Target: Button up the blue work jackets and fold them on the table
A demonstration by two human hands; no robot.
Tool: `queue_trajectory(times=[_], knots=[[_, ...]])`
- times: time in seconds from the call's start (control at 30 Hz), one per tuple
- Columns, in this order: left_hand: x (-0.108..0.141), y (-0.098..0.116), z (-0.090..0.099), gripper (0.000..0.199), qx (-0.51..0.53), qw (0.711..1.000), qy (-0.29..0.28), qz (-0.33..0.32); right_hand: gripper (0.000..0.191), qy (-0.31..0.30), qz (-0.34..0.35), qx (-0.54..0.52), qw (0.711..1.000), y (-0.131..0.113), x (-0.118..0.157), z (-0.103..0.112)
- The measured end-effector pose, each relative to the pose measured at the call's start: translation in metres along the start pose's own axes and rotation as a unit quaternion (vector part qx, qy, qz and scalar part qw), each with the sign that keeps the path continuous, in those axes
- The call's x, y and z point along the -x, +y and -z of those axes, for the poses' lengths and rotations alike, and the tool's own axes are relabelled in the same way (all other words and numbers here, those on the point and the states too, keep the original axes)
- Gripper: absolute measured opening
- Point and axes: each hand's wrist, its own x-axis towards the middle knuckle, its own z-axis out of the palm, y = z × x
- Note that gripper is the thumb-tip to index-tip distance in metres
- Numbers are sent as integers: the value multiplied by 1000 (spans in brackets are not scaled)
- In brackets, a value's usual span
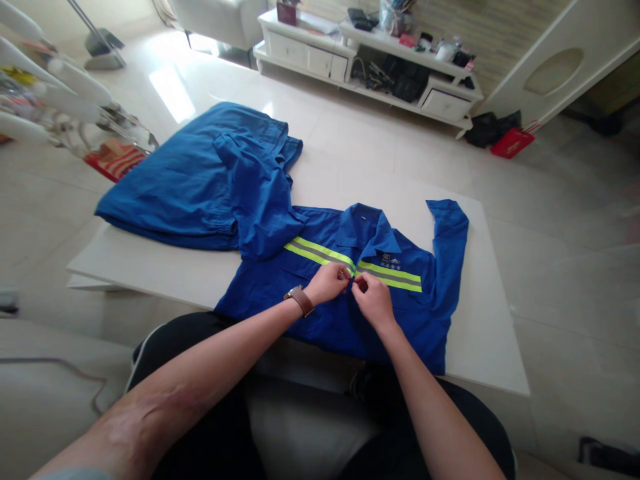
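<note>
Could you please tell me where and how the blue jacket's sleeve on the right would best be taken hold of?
I would likely pinch the far end from the right: the sleeve points forward, its end lying over the white table, apart from the jacket's body, while the left hand and right hand are at the front.

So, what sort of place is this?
Probably a living room in a home: there's a long, low white cabinet, a pale sofa or armchair, and a white table with a blue jacket on it.

White table (485, 333): striped blue jacket (415, 320) spread out, blue garment (180, 180) touching it
</note>
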Motion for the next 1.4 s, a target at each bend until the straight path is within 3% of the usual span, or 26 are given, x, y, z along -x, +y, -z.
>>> queue_trajectory(times=[0.37, 0.53, 0.77, 0.97, 1.4], knots=[[-3, -1, -3, 26, 46, 999, 1, -11, 5, -7, -25, 1, 1000, -3, 2, 2], [-2, -4, -2, 9, 34, 999, 22, -32, 2, -9, -31, -6, 999, -4, 2, -1], [-5, -12, -6, 9, 143, 990, 0, 14, 3, -1, -35, 2, 999, -7, 1, -1], [-9, -11, -12, 13, 221, 973, 25, 66, 6, 7, -45, 10, 999, -6, 2, 0], [-5, -6, -8, 26, 266, 962, 22, 60, 13, 13, -60, 18, 998, -7, 2, 1]])
